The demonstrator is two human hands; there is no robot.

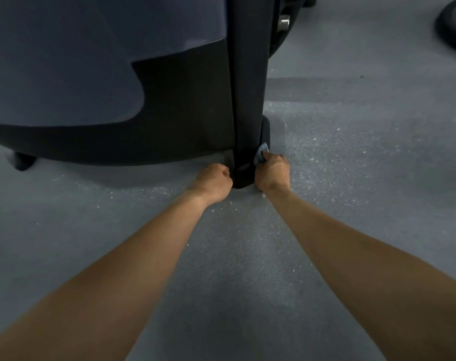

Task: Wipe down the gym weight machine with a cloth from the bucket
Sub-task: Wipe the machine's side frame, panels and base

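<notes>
The weight machine fills the upper left: a grey-blue and black shroud (96, 74) and a black upright post (247, 87) that runs down to a foot on the floor. My right hand (272, 173) grips a small blue-grey cloth (260, 153) and holds it against the right side of the post near its base. My left hand (214, 179) is curled into a fist right at the left side of the post's foot, with nothing visible in it. No bucket is in view.
Speckled grey gym flooring (326, 165) spreads around the post. A small black foot (23, 160) of the machine stands at the left. A dark round object (453, 24) lies at the top right corner.
</notes>
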